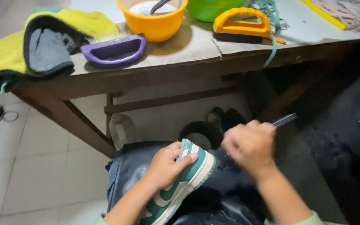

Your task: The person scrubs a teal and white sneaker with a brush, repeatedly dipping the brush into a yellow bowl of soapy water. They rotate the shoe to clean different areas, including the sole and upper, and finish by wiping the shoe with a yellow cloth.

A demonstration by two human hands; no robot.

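Low in the frame's centre, the left hand (pixel 166 166) clasps a green-and-white sneaker (pixel 180 183) on the lap, its long axis running lower left to upper right. Just right of its toe, the blurred right hand (pixel 250 146) is fisted round a thin dark tool (pixel 284 120).

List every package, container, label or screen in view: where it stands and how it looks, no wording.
Orange bowl: on the wooden table, round, a utensil inside.
Green bowl: right of it, round, cut off by the frame.
Translucent plastic jug: on the floor under the table, whitish.
No screens or signs in view.
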